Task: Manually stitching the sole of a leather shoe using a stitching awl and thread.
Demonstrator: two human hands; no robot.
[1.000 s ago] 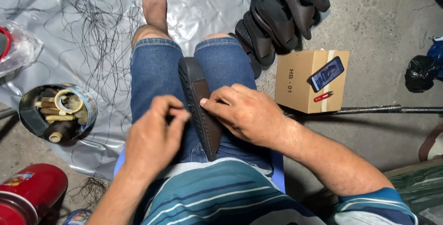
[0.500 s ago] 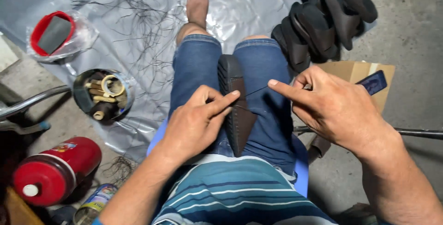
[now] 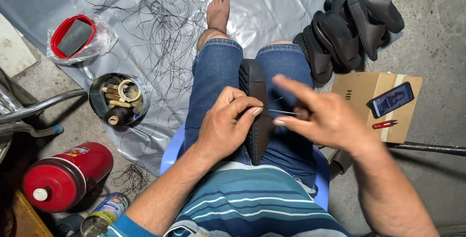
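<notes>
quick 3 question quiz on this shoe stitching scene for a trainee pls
1. True or false: the dark sandal is clamped upright between the person's knees.
2. Which hand pinches the sole's edge? A) left hand B) right hand C) neither
3. Fill in: the phone lies on a cardboard ____.

Key
1. True; it stands on edge between the denim-clad thighs.
2. A; the right hand is off to the side, drawing a needle and thread away from the sandal.
3. Box, with small red snips beside the phone.
</notes>
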